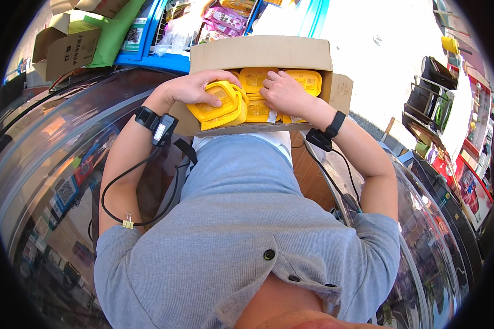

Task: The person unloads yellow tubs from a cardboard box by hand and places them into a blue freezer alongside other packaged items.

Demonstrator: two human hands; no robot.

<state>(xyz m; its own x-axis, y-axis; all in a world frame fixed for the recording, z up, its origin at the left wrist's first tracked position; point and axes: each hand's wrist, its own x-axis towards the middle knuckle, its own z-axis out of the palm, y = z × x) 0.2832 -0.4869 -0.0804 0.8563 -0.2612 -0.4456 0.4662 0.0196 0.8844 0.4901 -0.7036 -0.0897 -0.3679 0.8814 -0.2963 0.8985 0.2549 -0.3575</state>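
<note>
An open cardboard box is right in front of my body, its flaps folded out. Inside sit several yellow plastic tubs with rounded corners and printed sides. My left hand grips a pair of yellow tubs, tilted at the box's left end, with the thumb across the upper one. My right hand reaches over the box, fingers curled down among the tubs near another yellow tub. Its palm side is hidden, so whether it grips a tub cannot be seen. A small white tag shows below it.
Beyond the box stands a blue-framed freezer with bagged goods. Open cardboard cartons and a green sheet are at the upper left. Clear curved panels flank me. Cables run from both wrist devices.
</note>
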